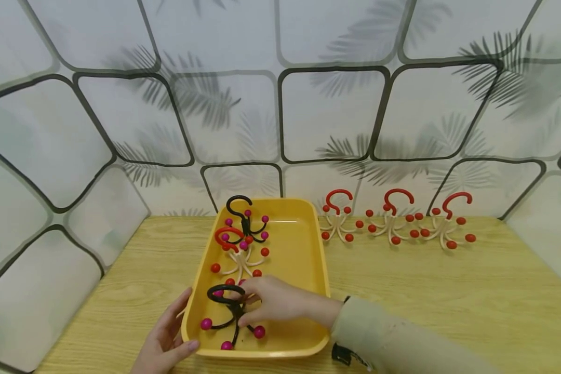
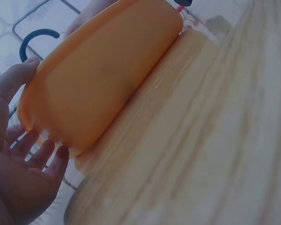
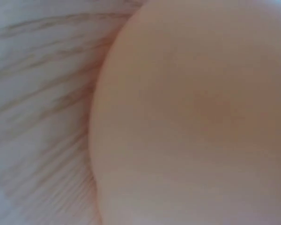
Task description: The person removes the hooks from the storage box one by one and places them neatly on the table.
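Observation:
A yellow tray [image 1: 290,343] sits on the wooden table, holding three multi-armed hanging hooks. Nearest is a black hook hanger [image 1: 236,310] with magenta ball tips; my right hand [image 1: 273,301] pinches its body between thumb and fingers, low inside the tray. Behind it lies a white hook hanger [image 1: 240,259] with red ball tips and a red top hook. A second black hook hanger [image 1: 245,226] stands at the tray's far left. My left hand [image 1: 168,332] grips the tray's near left corner, thumb at the rim and fingers against the outer wall [image 2: 93,79].
Along the back wall, right of the tray, stand three white hook hangers with red tips: one near the tray [image 1: 338,223], a middle one [image 1: 391,223] and a right one [image 1: 445,228]. A patterned wall covering [image 1: 332,114] encloses the table [image 1: 402,291].

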`<state>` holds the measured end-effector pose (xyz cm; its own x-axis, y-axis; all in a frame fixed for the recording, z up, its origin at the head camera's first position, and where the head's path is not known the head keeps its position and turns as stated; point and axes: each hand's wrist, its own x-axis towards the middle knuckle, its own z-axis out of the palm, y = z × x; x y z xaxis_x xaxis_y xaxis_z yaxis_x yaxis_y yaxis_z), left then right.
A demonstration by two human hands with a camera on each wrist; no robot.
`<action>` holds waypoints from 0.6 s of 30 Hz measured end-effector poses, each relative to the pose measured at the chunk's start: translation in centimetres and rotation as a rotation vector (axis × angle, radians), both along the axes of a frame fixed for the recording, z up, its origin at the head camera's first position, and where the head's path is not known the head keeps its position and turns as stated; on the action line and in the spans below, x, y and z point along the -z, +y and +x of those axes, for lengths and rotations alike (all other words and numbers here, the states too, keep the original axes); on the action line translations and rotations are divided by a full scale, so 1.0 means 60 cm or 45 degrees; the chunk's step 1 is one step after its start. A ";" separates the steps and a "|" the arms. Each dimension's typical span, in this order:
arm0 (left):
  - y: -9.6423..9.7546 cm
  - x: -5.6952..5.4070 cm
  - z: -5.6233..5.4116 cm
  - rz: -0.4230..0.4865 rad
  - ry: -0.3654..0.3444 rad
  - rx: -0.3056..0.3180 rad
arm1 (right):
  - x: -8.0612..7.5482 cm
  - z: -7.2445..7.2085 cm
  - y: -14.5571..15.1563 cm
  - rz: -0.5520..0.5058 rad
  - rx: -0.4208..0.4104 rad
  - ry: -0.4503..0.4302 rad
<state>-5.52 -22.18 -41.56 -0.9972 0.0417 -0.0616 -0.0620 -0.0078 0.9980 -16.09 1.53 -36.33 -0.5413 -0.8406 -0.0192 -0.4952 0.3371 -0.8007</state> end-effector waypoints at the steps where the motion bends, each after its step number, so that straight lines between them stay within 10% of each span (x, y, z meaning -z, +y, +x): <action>1: 0.000 0.000 0.000 0.002 -0.004 -0.001 | 0.001 0.000 -0.001 0.004 0.018 -0.002; 18: 0.001 -0.003 0.001 0.037 -0.034 -0.009 | -0.020 0.006 0.008 -0.040 0.127 0.124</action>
